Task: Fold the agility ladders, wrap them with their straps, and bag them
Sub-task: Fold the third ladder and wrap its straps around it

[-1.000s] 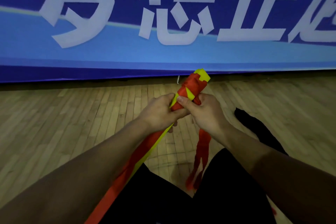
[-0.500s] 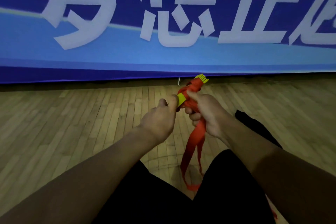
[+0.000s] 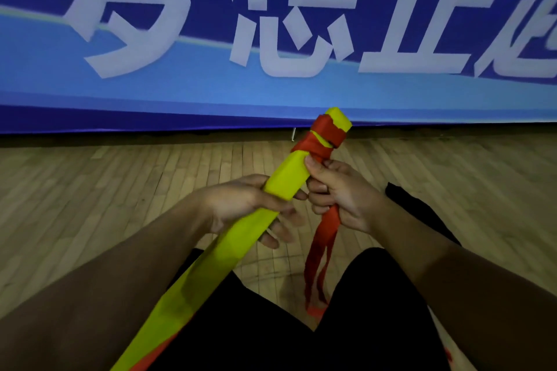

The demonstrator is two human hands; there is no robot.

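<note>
A long blue printed banner (image 3: 271, 93) runs along the wall behind the wooden floor, dark blue above and lighter blue below, and it carries a row of large white Chinese characters. Their tops are cut off by the upper edge of the view. The second character from the left reads 想 (image 3: 289, 18), and the next one to the right reads 止 or 正 (image 3: 422, 24), its top being out of view. The character at far left (image 3: 129, 15) and the one at far right (image 3: 524, 36) are only partly in view and cannot be read. No other writing, label or number can be read anywhere else.
</note>
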